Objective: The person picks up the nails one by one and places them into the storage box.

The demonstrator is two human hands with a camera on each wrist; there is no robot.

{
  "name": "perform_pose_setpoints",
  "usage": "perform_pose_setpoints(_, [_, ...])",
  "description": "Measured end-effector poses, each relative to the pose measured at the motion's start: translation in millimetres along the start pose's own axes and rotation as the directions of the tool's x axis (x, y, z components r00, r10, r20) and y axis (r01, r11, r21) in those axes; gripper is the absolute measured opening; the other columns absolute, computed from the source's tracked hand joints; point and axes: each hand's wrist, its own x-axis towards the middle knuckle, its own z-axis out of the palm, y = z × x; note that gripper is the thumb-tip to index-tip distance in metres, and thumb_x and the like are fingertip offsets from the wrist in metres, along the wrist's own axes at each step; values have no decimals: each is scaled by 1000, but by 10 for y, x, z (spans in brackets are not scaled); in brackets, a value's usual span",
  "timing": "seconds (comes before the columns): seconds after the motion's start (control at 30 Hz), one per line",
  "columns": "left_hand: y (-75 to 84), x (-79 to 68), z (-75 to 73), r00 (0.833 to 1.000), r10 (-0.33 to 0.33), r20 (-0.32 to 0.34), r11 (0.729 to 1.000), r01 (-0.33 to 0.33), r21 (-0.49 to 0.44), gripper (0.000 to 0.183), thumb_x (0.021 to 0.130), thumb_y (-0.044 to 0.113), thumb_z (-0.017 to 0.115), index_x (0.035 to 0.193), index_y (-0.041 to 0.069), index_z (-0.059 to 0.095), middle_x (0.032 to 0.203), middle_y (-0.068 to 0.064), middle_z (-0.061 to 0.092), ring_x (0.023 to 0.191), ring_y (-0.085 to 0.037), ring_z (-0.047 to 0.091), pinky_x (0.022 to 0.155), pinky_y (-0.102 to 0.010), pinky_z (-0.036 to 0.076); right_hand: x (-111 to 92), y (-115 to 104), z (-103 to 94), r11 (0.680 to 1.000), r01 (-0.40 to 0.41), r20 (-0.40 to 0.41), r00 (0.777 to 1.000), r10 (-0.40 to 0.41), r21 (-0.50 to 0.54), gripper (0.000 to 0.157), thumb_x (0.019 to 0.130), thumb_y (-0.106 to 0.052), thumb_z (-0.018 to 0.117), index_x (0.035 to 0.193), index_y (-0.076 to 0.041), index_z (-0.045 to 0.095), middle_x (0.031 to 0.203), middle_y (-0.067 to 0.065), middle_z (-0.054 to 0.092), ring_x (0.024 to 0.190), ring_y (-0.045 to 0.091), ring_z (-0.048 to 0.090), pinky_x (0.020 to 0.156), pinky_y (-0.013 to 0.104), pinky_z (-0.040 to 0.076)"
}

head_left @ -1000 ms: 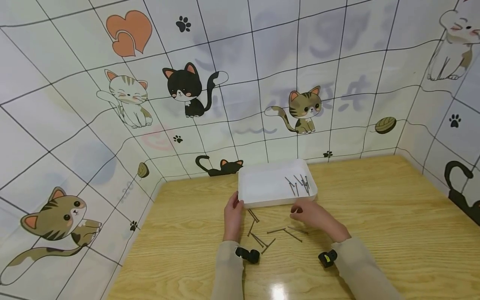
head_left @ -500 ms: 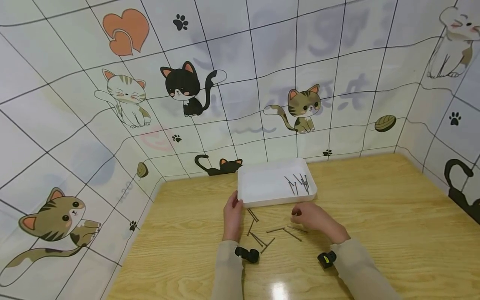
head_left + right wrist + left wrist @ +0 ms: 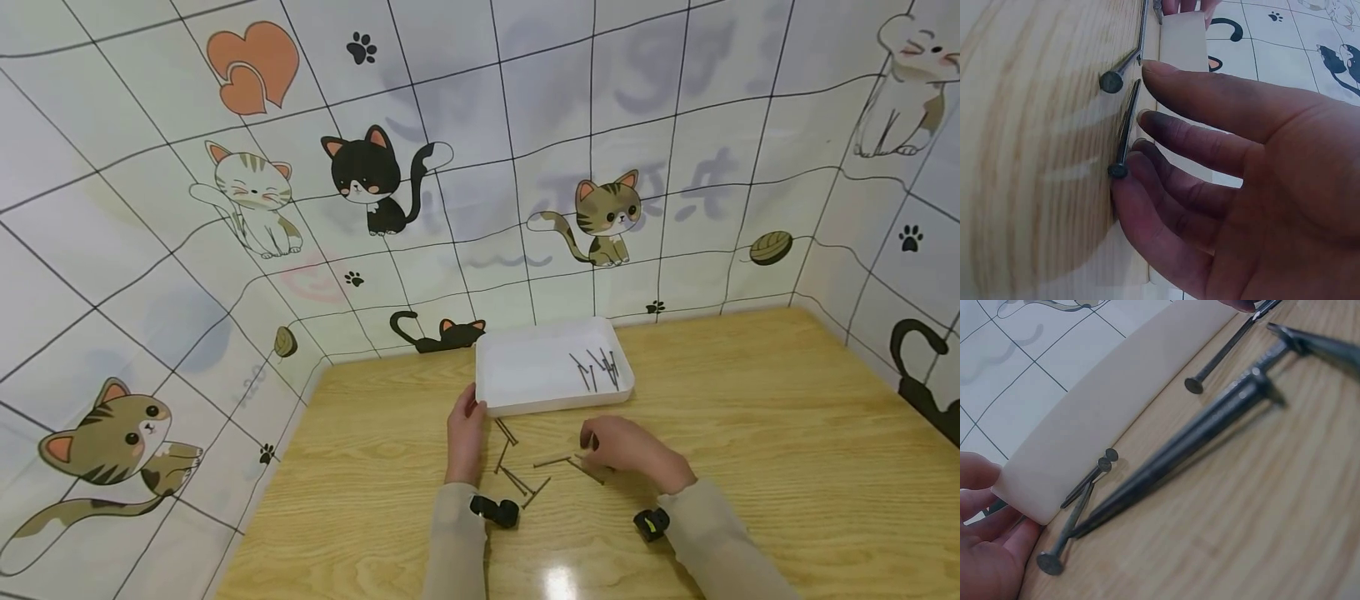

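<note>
My left hand point(image 3: 466, 440) grips the near left corner of a white tray point(image 3: 525, 367); in the left wrist view its fingers point(image 3: 979, 472) bend about that corner. Below the tray, my right hand point(image 3: 632, 450) hovers low over the table. Seen from the right wrist, a nail point(image 3: 1126, 128) lies in front of its fingertips, its head against the lowest finger, with thumb and forefinger apart. Another nail point(image 3: 1111, 82) lies just beyond the thumb tip. Between the hands, several loose nails point(image 3: 514, 480) are scattered, some crossing each other.
Several nails point(image 3: 585, 377) lie in the right part of the tray. The wooden table point(image 3: 750, 417) meets a wall covering point(image 3: 495, 192) printed with cats behind the tray and at both sides. Each wrist wears a small black camera point(image 3: 497, 511).
My right hand has come down slightly toward me, away from the tray's front edge, and now covers the rightmost nail on the table. My left hand stays at the tray corner.
</note>
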Motion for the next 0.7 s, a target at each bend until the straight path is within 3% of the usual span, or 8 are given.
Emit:
perform_pose_setpoints(0.4, [-4, 9, 7, 1000, -8, -2, 1000, 8, -6, 43, 92, 19, 49, 134, 14, 42, 132, -2, 43, 121, -15, 38, 99, -36, 31, -56, -98, 15, 998, 42, 25, 999, -41, -35, 10, 73, -2, 68, 75, -10, 62, 72, -3, 55, 62, 14, 47, 56, 33, 41])
perform_pose_setpoints(0.7, [-15, 5, -1, 1000, -4, 8, 1000, 4, -18, 43, 92, 19, 48, 134, 15, 41, 134, -2, 42, 123, -17, 36, 100, -37, 30, -81, -208, 57, 993, 33, -18, 999, -36, -112, 19, 68, 6, 60, 64, -13, 60, 62, -6, 52, 55, 13, 44, 52, 31, 40])
